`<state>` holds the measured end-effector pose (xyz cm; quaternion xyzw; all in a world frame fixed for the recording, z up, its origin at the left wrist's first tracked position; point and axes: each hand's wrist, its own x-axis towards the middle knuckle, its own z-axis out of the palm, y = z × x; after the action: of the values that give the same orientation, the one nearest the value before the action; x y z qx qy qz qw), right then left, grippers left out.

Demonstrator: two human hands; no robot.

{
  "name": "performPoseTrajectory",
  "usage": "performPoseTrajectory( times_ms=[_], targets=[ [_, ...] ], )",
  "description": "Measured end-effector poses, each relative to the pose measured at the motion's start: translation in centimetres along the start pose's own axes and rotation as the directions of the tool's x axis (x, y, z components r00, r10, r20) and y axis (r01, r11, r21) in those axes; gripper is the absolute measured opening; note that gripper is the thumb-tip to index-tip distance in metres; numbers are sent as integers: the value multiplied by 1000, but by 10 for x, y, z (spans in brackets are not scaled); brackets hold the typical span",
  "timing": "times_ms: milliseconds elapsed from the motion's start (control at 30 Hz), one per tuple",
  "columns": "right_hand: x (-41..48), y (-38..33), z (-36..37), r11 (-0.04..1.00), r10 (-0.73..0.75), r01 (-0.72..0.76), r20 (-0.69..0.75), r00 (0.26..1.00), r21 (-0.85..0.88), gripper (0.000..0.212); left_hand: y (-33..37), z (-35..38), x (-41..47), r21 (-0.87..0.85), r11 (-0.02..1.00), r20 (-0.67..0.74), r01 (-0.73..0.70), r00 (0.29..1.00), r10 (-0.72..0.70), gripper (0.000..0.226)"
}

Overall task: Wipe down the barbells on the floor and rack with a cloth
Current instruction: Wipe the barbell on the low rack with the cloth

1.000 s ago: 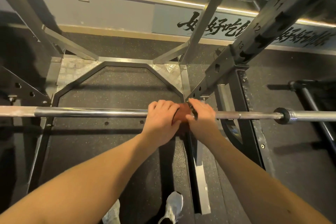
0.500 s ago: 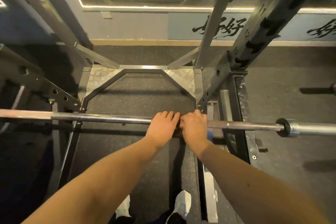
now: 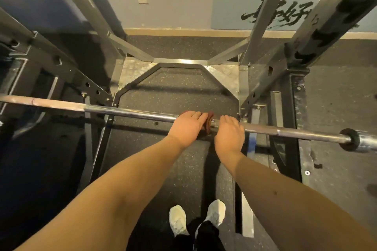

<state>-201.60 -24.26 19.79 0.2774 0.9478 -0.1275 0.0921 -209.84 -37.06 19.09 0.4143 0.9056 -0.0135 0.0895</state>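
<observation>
The barbell (image 3: 130, 113) is lying across the rack (image 3: 326, 26), running from the left edge down to the right edge, and both hands are sitting on it a little right of its middle. The left hand (image 3: 187, 128) is lying over the top of the barbell, knuckles up. Its grip is closing round the reddish-brown cloth (image 3: 209, 122), which is bunching around the shaft. Folds of it are poking out on the right side of that hand and a sliver is showing at its left.

Just beside it along the barbell, with a short bare stretch of steel showing between the two, the right hand (image 3: 229, 135) is draping over the shaft. Its fingers are curling over the far side of the barbell, so its grip looks to be closing on the bare steel itself. The fingertips are hiding behind the barbell, though, so how tightly is hard to call.

Further right along the barbell, a dark collar (image 3: 349, 138) is sitting where the shaft is meeting the thicker sleeve (image 3: 367, 143). Beneath the barbell the speckled black floor (image 3: 177, 91) is showing inside the rack's base frame, and on the near side of the barbell a pair of white shoes (image 3: 178, 220) is standing on it. Beyond the barbell, a pale wall (image 3: 173, 12) is carrying black brush lettering.
</observation>
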Motion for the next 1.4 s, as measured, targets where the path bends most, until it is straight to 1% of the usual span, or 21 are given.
performPoseTrajectory(
  times_ms=[100, 167, 267, 367, 433, 567, 600, 667, 700, 767, 833, 900, 933, 967, 1000, 1033, 1133, 1267, 1333, 1400],
  targets=[
    [-3, -3, 3, 999, 19, -18, -43, 999, 33, 50, -38, -2, -22, -104, 993, -37, 51, 998, -55, 59],
    [-6, -5, 3, 996, 38, -33, -53, 998, 87, 50, -69, -6, -39, -177, 980, -50, 90, 994, -100, 61],
    [-9, -3, 3, 993, 22, -14, -66, 998, 118, 55, -122, -12, -70, -187, 967, -59, 174, 980, -188, 62],
    [-7, 0, 9, 987, 35, -23, -71, 997, 158, 67, -175, -12, -95, -190, 941, -36, 280, 956, -291, 62],
    [-5, 2, 18, 980, 13, 6, -91, 996, 201, 71, -206, -9, -107, -187, 927, -34, 324, 941, -336, 60],
    [2, 9, 25, 965, 5, 28, -126, 992, 261, 70, -256, -9, -127, -269, 859, -24, 436, 888, -459, 48],
    [3, 11, 26, 964, 3, 33, -134, 991, 264, 68, -265, -8, -129, -282, 846, -22, 452, 879, -477, 45],
    [5, 14, 29, 959, -5, 52, -163, 987, 280, 65, -275, -8, -131, -289, 847, -6, 446, 884, -467, 41],
    [6, 15, 32, 955, -17, 72, -190, 982, 289, 64, -275, -9, -131, -321, 841, -8, 436, 887, -463, 38],
    [9, 19, 38, 946, -47, 123, -248, 968, 300, 63, -269, -9, -131, -388, 830, -57, 401, 888, -456, 32],
    [10, 23, 42, 945, -68, 151, -277, 959, 290, 62, -258, -7, -130, -401, 844, -108, 357, 896, -430, 25],
    [10, 23, 41, 945, -73, 156, -279, 958, 288, 61, -235, -10, -123, -456, 849, -145, 267, 919, -367, 20],
    [8, 23, 40, 942, -70, 154, -274, 959, 297, 61, -215, -12, -115, -498, 843, -160, 204, 934, -320, 24],
    [7, 22, 38, 940, -64, 147, -263, 963, 309, 60, -191, -17, -105, -518, 844, -178, 136, 949, -262, 33],
    [7, 23, 37, 937, -59, 140, -249, 967, 319, 59, -164, -20, -94, -510, 857, -198, 71, 960, -197, 41],
    [6, 23, 36, 935, -58, 136, -236, 970, 327, 57, -137, -20, -81, -494, 869, -219, 12, 966, -138, 42],
    [5, 22, 31, 935, -48, 122, -222, 974, 332, 56, -76, 4, -32, -408, 912, -232, -39, 971, -62, 27],
    [2, 20, 32, 951, -65, 135, -251, 966, 277, 52, -17, 31, 14, -351, 928, -232, -126, 972, 44, 29],
    [2, 19, 33, 953, -71, 149, -280, 957, 265, 46, 0, 26, 20, -350, 925, -252, -148, 966, 59, 27],
    [1, 18, 32, 956, -66, 141, -282, 957, 255, 43, 2, 27, 23, -312, 941, -255, -130, 966, 48, 32]
  ],
)
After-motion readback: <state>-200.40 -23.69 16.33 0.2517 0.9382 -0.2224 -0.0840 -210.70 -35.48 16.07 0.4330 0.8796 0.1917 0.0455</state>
